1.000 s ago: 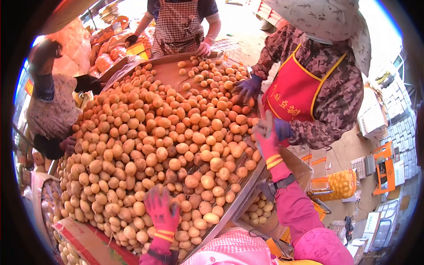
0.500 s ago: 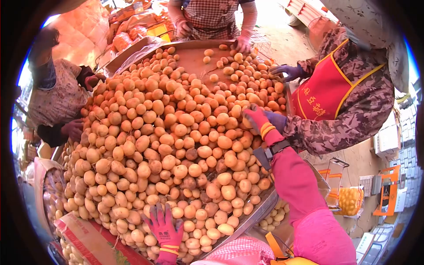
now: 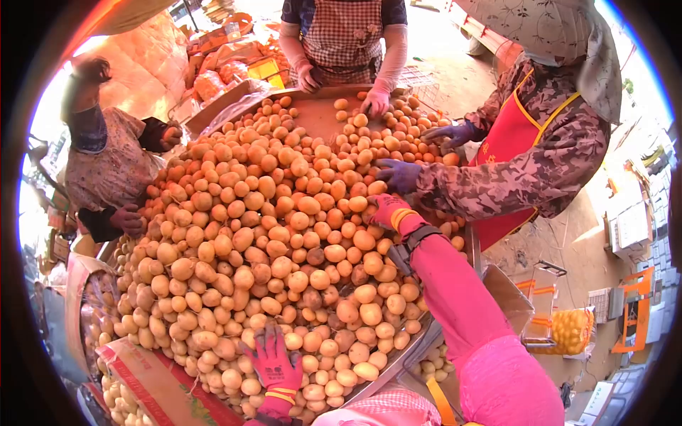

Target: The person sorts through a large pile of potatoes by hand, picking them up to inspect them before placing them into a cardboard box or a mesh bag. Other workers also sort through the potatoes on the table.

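Observation:
A big heap of potatoes [image 3: 270,241] covers the broad sorting table [image 3: 320,117]. My left hand [image 3: 275,368], in a pink glove with a yellow-striped cuff, lies on the near edge of the heap. Its fingers are spread, with no potato held in them. On the right side of the heap, my right hand [image 3: 391,211] wears the same kind of glove. Its fingers are bent in among the potatoes and look closed on one, though the fingertips are largely hidden.
A co-worker's purple gloves [image 3: 399,175] touch potatoes just beyond my right hand. Other people stand at the far and left sides. A red-and-white carton [image 3: 153,380] sits at the near left. Netted potatoes [image 3: 570,331] rest on a cart at right.
My right hand has moved left over the heap. The co-worker's near purple glove now shows beyond it. My left hand stays spread on the potatoes; the view has shifted slightly.

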A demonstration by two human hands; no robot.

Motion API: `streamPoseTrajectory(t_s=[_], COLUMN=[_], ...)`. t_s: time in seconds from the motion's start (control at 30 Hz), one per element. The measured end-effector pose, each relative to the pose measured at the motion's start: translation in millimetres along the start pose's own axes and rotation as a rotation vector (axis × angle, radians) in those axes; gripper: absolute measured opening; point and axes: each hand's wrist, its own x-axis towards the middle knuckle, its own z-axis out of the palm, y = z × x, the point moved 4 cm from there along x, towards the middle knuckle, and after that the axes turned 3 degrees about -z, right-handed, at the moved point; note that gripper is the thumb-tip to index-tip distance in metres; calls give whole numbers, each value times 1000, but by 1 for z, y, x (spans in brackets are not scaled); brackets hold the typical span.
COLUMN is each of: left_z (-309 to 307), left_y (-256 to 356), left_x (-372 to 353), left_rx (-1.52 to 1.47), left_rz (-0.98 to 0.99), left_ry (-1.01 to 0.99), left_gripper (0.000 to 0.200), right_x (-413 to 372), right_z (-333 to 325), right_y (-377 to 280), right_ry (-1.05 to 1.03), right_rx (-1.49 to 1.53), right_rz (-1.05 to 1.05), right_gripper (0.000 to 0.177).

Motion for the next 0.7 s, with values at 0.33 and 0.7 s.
streamPoseTrajectory(t_s=[0.33, 0.7], left_z=[17, -82], left_y=[-23, 29], left_x=[-19, -10], left_rx=[-217, -1029], left_rz=[-3, 309], left_ry=[120, 238], left_gripper=[57, 61], right_x=[-195, -288], right_z=[11, 50], right_y=[-85, -179], right_ry=[-190, -300], right_rx=[1284, 1199], right_rz=[-472, -602], right_gripper=[49, 46])
